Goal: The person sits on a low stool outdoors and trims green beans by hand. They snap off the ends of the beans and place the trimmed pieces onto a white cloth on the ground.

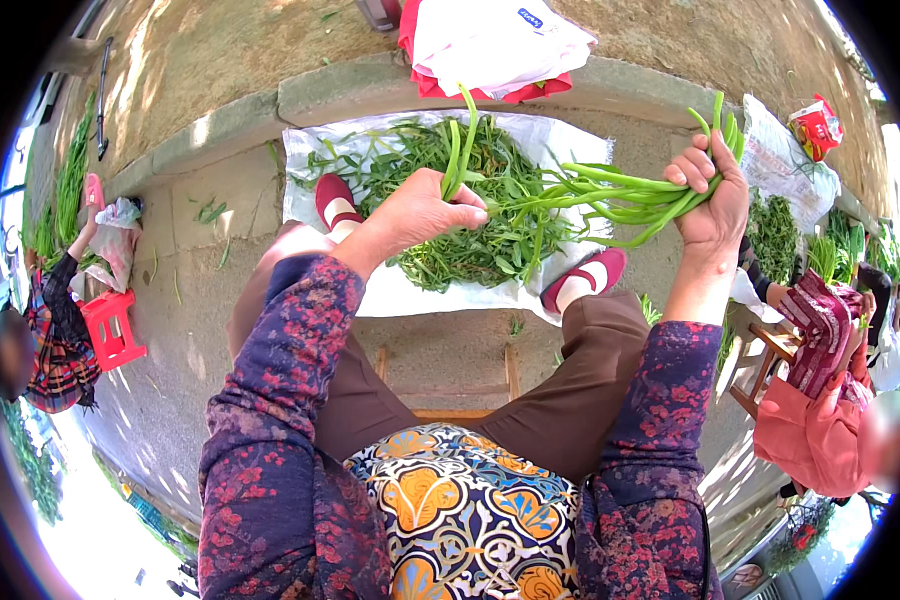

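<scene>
My right hand [709,187] is raised to the right, closed around a bunch of long green vegetable stalks [630,199]. Their thinner ends point left, towards my left hand [427,214]. Between its thumb and fingers the left hand grips green stalk pieces [461,146], which stick up above it. Thumb and forefinger of that hand also meet at the thin tips of the bunch. Below both hands, a heap of green leaves and stem tips [450,259] lies on a white woven plastic sheet [420,300] between my feet.
A white and red bag [487,45] lies over the stone kerb [345,90] ahead. To the left, a person [56,322] is near a red plastic stool [112,330]. On the right, another person [817,420] sits by more greens [772,232] and a white sack [784,165].
</scene>
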`<state>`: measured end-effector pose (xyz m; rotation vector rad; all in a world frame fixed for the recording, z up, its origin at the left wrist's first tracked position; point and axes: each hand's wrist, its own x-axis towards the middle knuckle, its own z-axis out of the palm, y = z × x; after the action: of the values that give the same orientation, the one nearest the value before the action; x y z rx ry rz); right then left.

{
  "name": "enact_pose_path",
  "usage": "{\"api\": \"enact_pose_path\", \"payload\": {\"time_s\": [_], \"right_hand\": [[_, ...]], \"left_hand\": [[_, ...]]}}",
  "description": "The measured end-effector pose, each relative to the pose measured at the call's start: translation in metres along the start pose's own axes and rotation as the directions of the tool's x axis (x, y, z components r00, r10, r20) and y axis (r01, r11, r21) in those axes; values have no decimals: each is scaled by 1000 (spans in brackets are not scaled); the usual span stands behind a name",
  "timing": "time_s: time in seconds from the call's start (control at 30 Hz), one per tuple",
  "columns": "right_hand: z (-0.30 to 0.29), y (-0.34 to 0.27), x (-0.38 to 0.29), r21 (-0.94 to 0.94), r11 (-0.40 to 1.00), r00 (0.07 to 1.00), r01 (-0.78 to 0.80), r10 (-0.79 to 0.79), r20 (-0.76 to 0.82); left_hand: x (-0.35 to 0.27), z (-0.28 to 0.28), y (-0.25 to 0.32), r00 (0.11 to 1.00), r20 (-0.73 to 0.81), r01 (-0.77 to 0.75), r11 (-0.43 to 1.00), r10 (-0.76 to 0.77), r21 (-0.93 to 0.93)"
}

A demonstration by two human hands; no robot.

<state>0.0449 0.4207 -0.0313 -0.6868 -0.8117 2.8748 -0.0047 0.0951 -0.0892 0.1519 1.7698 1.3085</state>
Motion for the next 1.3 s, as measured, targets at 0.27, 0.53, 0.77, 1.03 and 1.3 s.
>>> {"api": "enact_pose_path", "payload": {"time_s": [0.27, 0.53, 0.77, 1.03, 1.3], "right_hand": [[1, -2, 0, -27, 999, 999, 37, -38, -27], [2, -1, 0, -15, 999, 998, 46, -47, -46], [5, 2, -1, -19, 999, 998, 51, -51, -33], [7, 3, -2, -34, 998, 997, 56, -58, -45], [13, 12, 1, -34, 999, 1000, -22, 21, -2]], "left_hand": [[3, -5, -4, 997, -72, 29, 1000, -29, -7], [6, 0, -6, 988, -103, 84, 950, -119, -299], [10, 0, -11, 971, -126, 124, 883, -201, -452], [12, 0, -13, 963, -233, 19, 895, -137, -446], [9, 9, -2, 961, -270, -90, 991, 61, -99]]}}
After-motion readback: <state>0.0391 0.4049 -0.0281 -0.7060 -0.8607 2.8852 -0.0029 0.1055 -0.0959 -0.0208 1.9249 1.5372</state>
